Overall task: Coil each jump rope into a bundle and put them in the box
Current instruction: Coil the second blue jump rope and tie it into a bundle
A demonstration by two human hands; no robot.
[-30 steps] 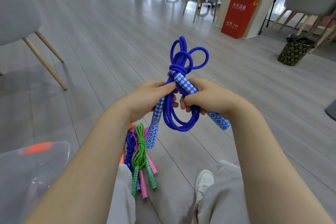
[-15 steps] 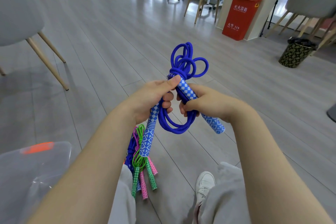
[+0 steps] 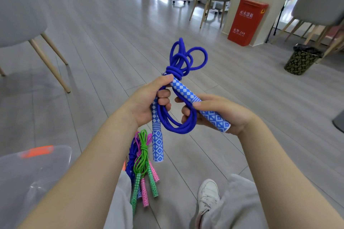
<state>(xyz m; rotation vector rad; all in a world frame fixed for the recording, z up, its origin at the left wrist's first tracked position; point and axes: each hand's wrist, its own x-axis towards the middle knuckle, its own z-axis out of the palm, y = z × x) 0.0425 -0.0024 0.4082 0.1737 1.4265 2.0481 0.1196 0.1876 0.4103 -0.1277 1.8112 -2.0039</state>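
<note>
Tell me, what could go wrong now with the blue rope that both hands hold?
1. The loops above the wrap stand loose and uneven. If the wrap is not pulled tight, the bundle may fall open.
2. One handle hangs free below the left hand, so it could swing or pull the cord out.
3. The right hand holds the other handle with the lower loop round its fingers; they may catch when let go.

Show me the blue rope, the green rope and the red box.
blue rope point(image 3: 176, 126): head view, lower loop of cord.
green rope point(image 3: 143, 156): head view, coiled cord above handles.
red box point(image 3: 246, 22): head view, front face.
</note>
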